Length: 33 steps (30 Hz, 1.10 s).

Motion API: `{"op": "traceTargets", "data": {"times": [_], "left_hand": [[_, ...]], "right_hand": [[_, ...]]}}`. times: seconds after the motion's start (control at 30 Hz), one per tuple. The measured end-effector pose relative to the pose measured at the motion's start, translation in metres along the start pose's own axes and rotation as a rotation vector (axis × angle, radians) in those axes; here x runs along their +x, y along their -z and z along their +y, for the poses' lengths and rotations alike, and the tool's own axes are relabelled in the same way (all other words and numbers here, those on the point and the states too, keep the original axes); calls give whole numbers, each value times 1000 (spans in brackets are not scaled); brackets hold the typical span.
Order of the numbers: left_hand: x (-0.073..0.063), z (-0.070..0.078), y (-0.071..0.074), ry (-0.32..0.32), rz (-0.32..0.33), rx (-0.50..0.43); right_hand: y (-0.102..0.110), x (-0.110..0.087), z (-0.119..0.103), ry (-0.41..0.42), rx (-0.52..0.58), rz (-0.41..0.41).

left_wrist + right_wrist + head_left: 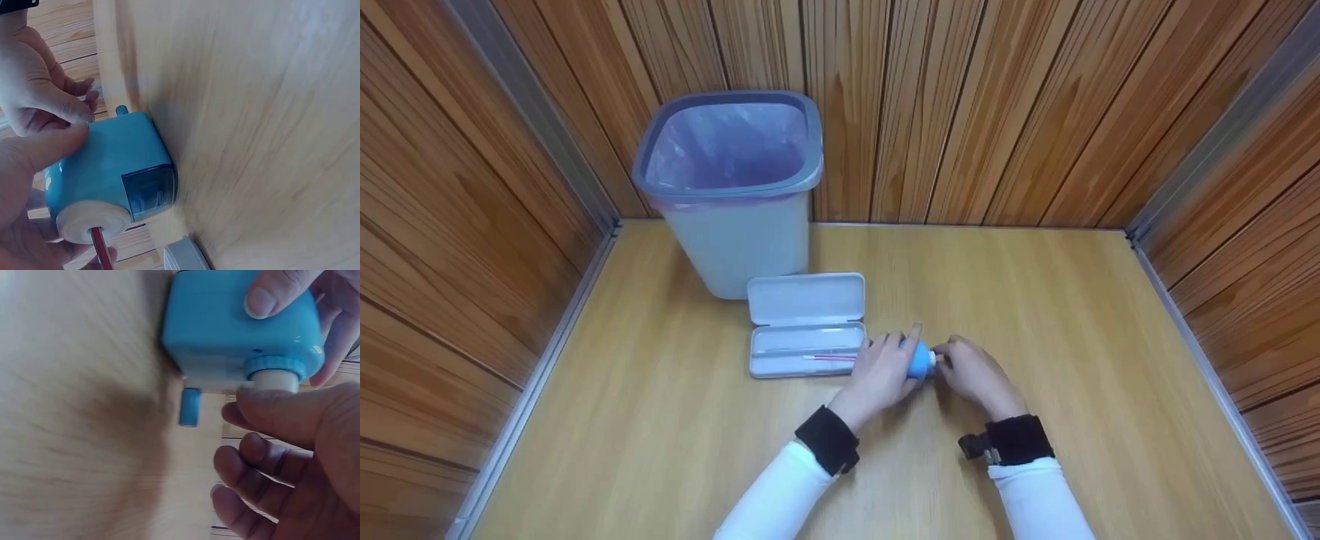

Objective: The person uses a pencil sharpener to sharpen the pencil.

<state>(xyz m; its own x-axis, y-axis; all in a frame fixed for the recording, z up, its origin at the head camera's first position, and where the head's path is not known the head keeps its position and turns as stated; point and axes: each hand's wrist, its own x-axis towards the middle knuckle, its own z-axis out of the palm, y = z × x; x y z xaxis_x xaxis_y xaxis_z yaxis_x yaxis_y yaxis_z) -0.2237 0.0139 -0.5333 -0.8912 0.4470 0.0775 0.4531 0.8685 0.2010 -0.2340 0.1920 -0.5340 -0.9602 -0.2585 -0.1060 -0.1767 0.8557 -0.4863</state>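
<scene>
A blue crank pencil sharpener (112, 149) lies between my two hands above the wooden tabletop. My left hand (881, 371) grips its body, the thumb over one side and fingers round the other. A red pencil (100, 247) sticks into the cream-coloured round front of the sharpener; in the head view it points left over the pencil case. At the back, my right hand (975, 373) pinches the white knob (275, 381) between thumb and forefinger, its other fingers loosely curled. The crank's blue handle (190, 408) stands out beside that knob, untouched.
A pale grey pencil case (769, 367) lies with its lid raised, just left of my left hand. Behind it stands a white waste bin (750, 240) with a grey rim and a plastic liner. Wood-panelled walls (982, 112) enclose the tabletop (1035, 300) at back and sides.
</scene>
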Motion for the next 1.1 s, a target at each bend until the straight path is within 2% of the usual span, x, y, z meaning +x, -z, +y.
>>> {"op": "traceTargets", "data": {"times": [0.13, 0.3, 0.5, 0.73, 0.9, 1.0, 1.1], "left_hand": [[-3, -5, 2, 8, -28, -129], [-9, -17, 7, 14, -29, -228], [-20, -36, 16, 50, -23, -296], [-28, -53, 16, 39, 44, -281], [-30, -59, 9, 31, 103, -271], [-29, -57, 7, 14, 151, -257], [-27, -54, 4, -14, 199, -175]], "right_hand": [[4, -2, -7, 58, 35, 71], [7, -3, -19, 122, 102, 136], [-2, 0, -28, 172, 155, 87], [-25, 10, -30, 250, 169, 38], [-37, 14, -30, 285, 153, 100], [-41, 15, -30, 289, 145, 141], [-42, 15, -30, 274, 140, 160]]}}
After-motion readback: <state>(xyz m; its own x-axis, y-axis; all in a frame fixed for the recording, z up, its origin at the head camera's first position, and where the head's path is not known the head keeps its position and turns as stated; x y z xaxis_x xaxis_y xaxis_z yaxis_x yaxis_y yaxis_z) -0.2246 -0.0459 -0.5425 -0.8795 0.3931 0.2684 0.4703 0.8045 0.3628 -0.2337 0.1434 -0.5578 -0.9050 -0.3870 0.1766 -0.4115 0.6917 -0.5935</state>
